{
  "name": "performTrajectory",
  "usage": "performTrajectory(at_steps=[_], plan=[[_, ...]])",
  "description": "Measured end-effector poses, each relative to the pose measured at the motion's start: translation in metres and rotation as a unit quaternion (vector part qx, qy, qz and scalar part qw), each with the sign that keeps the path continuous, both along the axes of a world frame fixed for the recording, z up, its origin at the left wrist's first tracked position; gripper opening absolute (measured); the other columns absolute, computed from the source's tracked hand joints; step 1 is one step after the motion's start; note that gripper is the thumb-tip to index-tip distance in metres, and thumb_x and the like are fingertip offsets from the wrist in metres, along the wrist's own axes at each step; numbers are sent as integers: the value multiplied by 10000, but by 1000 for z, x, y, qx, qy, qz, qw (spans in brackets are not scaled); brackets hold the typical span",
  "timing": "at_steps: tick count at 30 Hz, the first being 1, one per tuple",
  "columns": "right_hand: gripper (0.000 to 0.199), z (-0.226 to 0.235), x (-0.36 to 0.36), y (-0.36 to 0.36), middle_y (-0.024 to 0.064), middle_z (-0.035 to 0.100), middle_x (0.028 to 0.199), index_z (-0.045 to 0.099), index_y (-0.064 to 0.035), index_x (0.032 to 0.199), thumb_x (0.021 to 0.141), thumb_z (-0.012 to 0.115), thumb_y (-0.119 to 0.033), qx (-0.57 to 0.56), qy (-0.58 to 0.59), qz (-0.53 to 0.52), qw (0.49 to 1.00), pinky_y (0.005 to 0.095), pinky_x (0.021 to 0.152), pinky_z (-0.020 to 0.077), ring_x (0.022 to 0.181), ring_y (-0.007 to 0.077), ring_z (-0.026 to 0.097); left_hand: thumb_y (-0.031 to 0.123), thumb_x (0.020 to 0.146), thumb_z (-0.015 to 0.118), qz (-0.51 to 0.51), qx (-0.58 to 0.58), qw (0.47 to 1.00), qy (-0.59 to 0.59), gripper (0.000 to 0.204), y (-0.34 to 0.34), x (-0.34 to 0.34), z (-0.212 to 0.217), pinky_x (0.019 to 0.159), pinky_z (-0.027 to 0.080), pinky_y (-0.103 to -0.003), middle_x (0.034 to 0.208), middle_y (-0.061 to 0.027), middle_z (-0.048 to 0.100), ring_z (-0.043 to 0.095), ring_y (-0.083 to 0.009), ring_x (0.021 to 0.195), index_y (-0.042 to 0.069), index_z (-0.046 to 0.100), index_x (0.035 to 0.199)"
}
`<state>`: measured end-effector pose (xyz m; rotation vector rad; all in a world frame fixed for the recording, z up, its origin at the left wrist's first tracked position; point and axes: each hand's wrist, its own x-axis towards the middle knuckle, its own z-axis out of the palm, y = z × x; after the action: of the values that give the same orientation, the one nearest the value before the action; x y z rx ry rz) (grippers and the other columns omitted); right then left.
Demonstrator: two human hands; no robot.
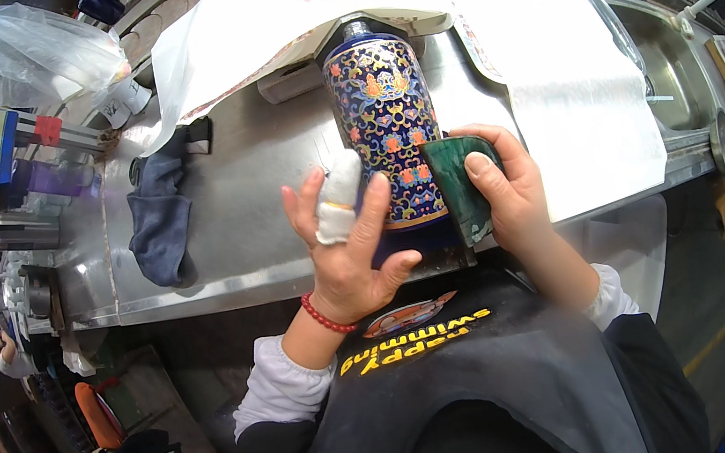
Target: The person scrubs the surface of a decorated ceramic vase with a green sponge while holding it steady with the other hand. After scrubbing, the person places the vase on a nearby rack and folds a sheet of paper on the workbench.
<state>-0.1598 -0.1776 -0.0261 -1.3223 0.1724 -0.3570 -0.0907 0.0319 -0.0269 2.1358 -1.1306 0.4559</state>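
Head view: the bottle (382, 109) is at the near edge of the worktop (255, 205), neck pointing away. The right hand (514, 193) has its grip around a scraper (453, 184) at the bottle's right side. The left hand (345, 262), grip released and fingers spread, is at its left; contact is unclear.

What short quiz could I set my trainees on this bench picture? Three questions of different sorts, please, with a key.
1. What does the right grip hold?
2. True or false: a blue-grey cloth lies to the left of the patterned bottle.
3. What colour is the finger cover on the left grip? A) red B) whitish C) green

Key:
1. A flat green piece
2. True
3. B
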Motion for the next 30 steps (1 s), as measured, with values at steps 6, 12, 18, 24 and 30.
performTrajectory(at_steps=[6,12,18,24,30], plan=[[291,-1,0,0,66,659,1115,578,25,1267,1041,570,-158,-16,-3,-7,1000,244,884,498,1008,98,598,617,987,498,-2,54,994,-90,580,1,-3,0,1222,23,-588,1413,-178,544,311,-351,1409,170,708,1291],[296,2,-1,0,64,662,1107,576,29,1271,1042,572,-159,1,5,1,1000,242,888,496,1009,96,596,588,977,547,-32,57,992,-112,565,5,2,2,1229,70,-566,1439,-214,557,330,-404,1425,138,719,1272],[294,2,0,0,63,662,1109,575,29,1269,1043,567,-158,-7,9,4,1000,240,893,492,1007,96,595,615,973,533,-4,-41,998,37,685,3,12,6,1216,59,-573,1358,-213,601,310,-424,1422,48,655,1336],[299,1,0,0,63,660,1110,567,28,1275,1047,564,-166,-7,2,4,1000,240,897,489,1007,98,596,641,966,517,6,9,1000,-29,693,-2,13,8,1213,63,-578,1382,-176,579,337,-395,1390,78,660,1345],[302,4,-1,0,59,658,1103,563,24,1276,1051,567,-177,-14,-1,3,1000,235,879,497,1004,91,594,645,964,510,-12,49,995,-86,661,-4,10,8,1214,61,-582,1398,-168,569,364,-369,1359,122,678,1331]])
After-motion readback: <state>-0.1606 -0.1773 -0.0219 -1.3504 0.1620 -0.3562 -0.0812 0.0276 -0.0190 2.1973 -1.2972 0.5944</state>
